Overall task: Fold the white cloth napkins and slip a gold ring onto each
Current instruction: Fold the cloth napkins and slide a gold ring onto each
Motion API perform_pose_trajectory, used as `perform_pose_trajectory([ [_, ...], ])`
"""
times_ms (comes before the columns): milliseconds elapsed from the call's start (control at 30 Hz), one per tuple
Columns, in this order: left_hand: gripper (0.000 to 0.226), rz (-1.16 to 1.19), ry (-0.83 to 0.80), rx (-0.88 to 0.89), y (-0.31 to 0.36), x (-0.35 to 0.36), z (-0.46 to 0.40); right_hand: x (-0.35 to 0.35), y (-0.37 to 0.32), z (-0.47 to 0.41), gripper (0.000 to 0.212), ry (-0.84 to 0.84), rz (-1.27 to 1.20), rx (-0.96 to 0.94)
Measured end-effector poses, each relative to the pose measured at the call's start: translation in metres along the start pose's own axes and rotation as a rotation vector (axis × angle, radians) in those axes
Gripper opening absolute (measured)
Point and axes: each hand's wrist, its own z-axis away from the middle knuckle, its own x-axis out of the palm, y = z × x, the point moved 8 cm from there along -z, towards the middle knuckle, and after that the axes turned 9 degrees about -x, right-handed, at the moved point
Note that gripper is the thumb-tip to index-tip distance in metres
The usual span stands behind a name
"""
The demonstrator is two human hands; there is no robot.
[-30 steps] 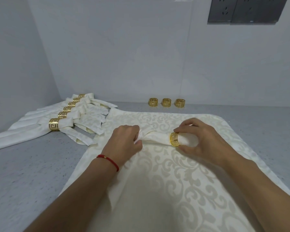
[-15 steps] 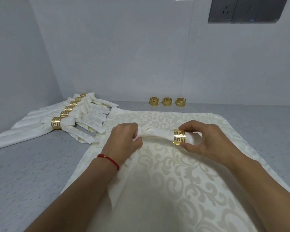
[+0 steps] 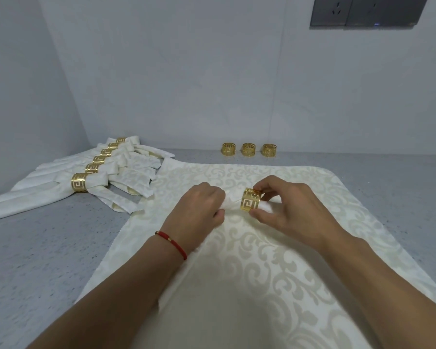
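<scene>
A white damask napkin [image 3: 249,260] is lying spread on the counter, its middle gathered into a roll. A gold fretwork ring [image 3: 251,203] is sitting around that roll. Ringed napkins [image 3: 96,177] are lying far left; three spare rings [image 3: 248,149] are standing far centre.

Soft, even, cool light is filling the scene. The arms are casting only faint shadows on the cloth [image 3: 275,285]. Small glints are showing on the rings [image 3: 249,149]. Wide-angle distortion is bending the wall [image 3: 186,71] edges. The near forearms are appearing slightly soft.
</scene>
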Motion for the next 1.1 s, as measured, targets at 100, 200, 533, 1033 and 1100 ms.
perform_pose_trajectory([
  [100, 0.040, -0.027, 0.059, 0.100, 0.013, -0.004, 0.000, -0.001, 0.003, 0.001, 0.040, 0.077, -0.093, 0.060],
  [200, 0.046, 0.011, 0.097, 0.096, 0.014, -0.007, 0.000, -0.001, 0.007, 0.002, 0.044, 0.148, -0.262, 0.127],
  [533, 0.052, 0.065, 0.188, 0.016, 0.016, -0.021, 0.002, -0.005, 0.000, 0.000, 0.018, 0.284, -0.288, 0.002],
  [1033, 0.024, 0.031, 0.338, 0.165, 0.027, -0.031, 0.006, 0.002, 0.019, 0.005, 0.003, 0.274, -0.671, 0.419],
  [1100, 0.022, 0.041, 0.323, 0.196, 0.027, -0.029, 0.009, 0.004, 0.020, 0.009, 0.001, 0.257, -0.718, 0.471],
])
